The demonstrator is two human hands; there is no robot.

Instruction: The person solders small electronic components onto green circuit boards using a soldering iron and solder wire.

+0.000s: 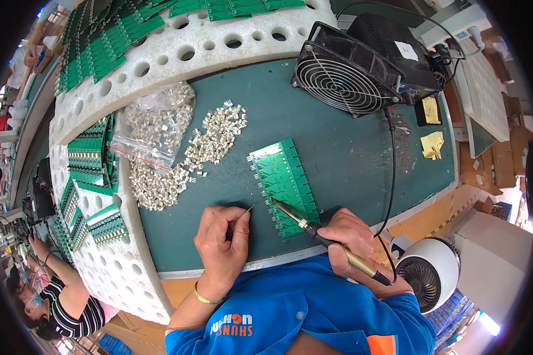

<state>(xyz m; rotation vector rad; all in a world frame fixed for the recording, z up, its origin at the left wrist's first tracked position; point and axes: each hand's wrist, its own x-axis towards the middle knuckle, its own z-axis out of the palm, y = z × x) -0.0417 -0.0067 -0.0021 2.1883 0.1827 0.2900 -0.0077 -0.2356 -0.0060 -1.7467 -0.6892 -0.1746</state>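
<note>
My left hand is closed on a thin solder wire at the left of a green circuit board panel. My right hand grips a soldering iron, its tip resting at the panel's left edge, where small metal parts line up. The panel lies at a slant on the dark green mat. A heap of small silver connectors lies above my left hand, beside a clear plastic bag of similar parts.
Holed white foam racks with boards line the left and back. A black fan, power unit and yellow sponge stand back right; a cable runs down rightward. A white fan is below right. A person works at far left.
</note>
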